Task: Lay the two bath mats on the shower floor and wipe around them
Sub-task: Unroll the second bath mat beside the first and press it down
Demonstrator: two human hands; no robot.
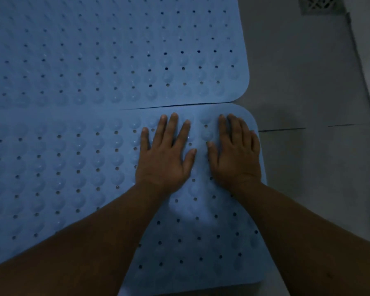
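Two blue rubber bath mats with holes and round bumps lie flat on the grey floor, edge to edge. The far mat (115, 50) fills the upper left. The near mat (62, 167) lies below it, and the seam between them runs across the middle. My left hand (165, 159) and my right hand (235, 154) rest palm down, fingers spread, side by side on the near mat's far right corner. Neither hand holds anything. No cloth is in view.
Grey floor tiles (308, 82) run along the right of the mats, with a dark grout line at mid-height. A metal floor drain grate (320, 4) sits at the top right corner.
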